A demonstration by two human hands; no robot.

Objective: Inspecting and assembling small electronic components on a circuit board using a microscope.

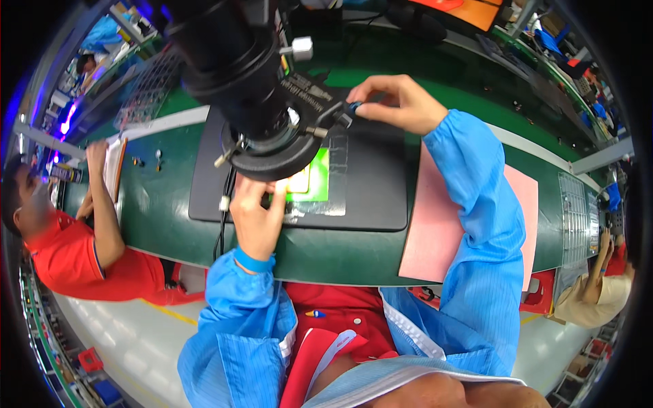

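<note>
My left hand reaches beneath the black ring light of a microscope. Its thumb and fingers close in at the left edge of a brightly lit green-yellow piece; the fingertips are partly hidden by the ring and glare, and what they hold is not clear. This piece lies on a clear sheet over a black mat. Up and to the right, my right hand pinches a small dark blue knob at the side of the microscope's black bracket.
A pink sheet lies under my right forearm on the green table. Black cables hang off the mat's left side. A person in red works at left, another in beige at right. Wire racks stand beyond.
</note>
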